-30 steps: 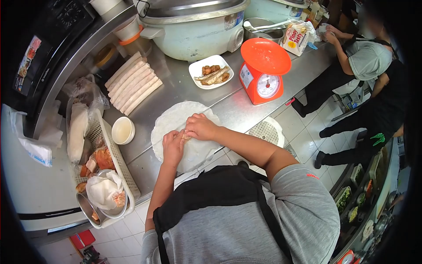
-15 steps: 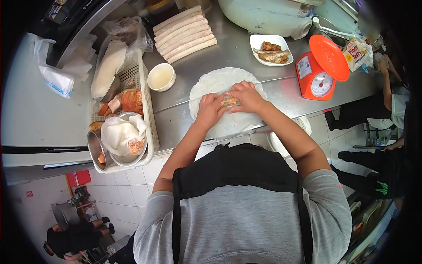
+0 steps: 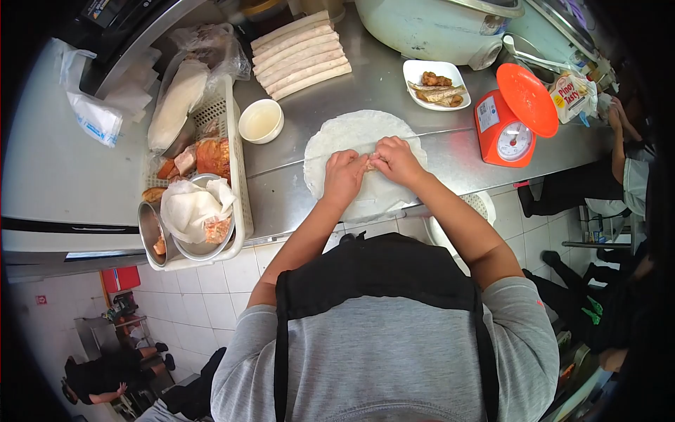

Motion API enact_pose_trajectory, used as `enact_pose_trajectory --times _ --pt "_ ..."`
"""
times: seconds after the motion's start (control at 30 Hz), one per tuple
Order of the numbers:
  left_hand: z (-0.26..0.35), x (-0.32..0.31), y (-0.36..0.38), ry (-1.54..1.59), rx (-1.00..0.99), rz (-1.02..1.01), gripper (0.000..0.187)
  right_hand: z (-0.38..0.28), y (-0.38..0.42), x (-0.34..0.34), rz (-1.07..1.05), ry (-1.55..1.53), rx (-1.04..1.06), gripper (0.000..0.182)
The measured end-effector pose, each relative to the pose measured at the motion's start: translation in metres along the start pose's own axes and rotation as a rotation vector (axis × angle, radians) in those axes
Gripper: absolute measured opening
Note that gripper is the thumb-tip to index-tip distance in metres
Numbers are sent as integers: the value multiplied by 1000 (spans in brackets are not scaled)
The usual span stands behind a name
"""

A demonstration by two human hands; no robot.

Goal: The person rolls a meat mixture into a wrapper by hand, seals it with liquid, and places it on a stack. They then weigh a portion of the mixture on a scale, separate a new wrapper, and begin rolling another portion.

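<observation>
A large, thin, round wrapper point(image 3: 337, 133) lies flat on the steel counter in front of me, its near part reaching the counter's edge. A small heap of filling point(image 3: 370, 167) rests near its middle, mostly covered by my fingers. My left hand point(image 3: 344, 174) presses its bent fingers against the left side of the filling. From the right, my right hand point(image 3: 397, 160) closes its fingers around the other end. Several long pale rolls point(image 3: 302, 56) lie side by side beyond. A white bowl point(image 3: 261, 122) with pale liquid stands to the left of the wrapper.
At left is a plastic basket point(image 3: 242, 190) with wrappers, orange-brown food and metal bowls. A square dish point(image 3: 408, 70) of fried food and a red-orange scale point(image 3: 503, 130) stand at right. A large tub point(image 3: 422, 32) is behind. Other people point(image 3: 622, 169) stand right and lower left.
My hands have drawn closer together over the filling, and less of it shows now. My right fingers have curled in. The view has shifted slightly.
</observation>
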State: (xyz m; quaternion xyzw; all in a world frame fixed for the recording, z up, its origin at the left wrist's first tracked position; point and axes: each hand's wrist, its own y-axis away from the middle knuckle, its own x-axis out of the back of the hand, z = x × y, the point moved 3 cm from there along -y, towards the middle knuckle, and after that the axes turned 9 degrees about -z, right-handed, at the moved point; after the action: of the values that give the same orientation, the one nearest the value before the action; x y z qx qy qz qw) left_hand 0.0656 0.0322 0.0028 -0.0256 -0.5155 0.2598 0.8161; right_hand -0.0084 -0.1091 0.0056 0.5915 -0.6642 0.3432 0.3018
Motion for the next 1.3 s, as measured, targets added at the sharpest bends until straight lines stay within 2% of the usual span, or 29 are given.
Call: enact_pose_trajectory --times 0.1,0.13,0.2,0.3,0.4,0.53,0.6,0.7,0.9,0.97,1.03,1.13,1.3 --pt "1 3 4 -22 23 46 30 -13 2 10 123 -39 4 25" --pt "1 4 2 -31 24 82 28 -15 0 9 109 16 35 25" --pt "0 6 1 5 25 -3 28 -16 1 2 76 120 90 27" --pt "1 9 -2 -27 48 -76 30 -9 -1 0 -57 171 24 32" --pt "11 13 -1 -124 51 -69 31 -10 6 13 32 144 104 29" --pt "18 9 -9 -187 55 -100 33 -1 5 6 -47 181 54 29" --pt "19 3 -11 -226 31 -47 34 5 2 6 -78 194 29 29" --pt "19 -1 -9 -250 25 -3 35 2 11 20 79 171 112 29" --pt "20 -7 -14 -307 18 -56 40 24 6 11 -56 207 49 33" --pt "23 -7 -18 -297 8 -82 41 21 11 22 -26 182 130 31" --pt "29 -2 -15 -308 2 -69 40 17 17 30 130 98 139 25" --pt "33 -9 -26 -281 -44 -43 39 19 23 27 126 -47 117 25" --pt "28 -13 -25 -236 -31 -55 32 24 25 20 127 -36 101 21"
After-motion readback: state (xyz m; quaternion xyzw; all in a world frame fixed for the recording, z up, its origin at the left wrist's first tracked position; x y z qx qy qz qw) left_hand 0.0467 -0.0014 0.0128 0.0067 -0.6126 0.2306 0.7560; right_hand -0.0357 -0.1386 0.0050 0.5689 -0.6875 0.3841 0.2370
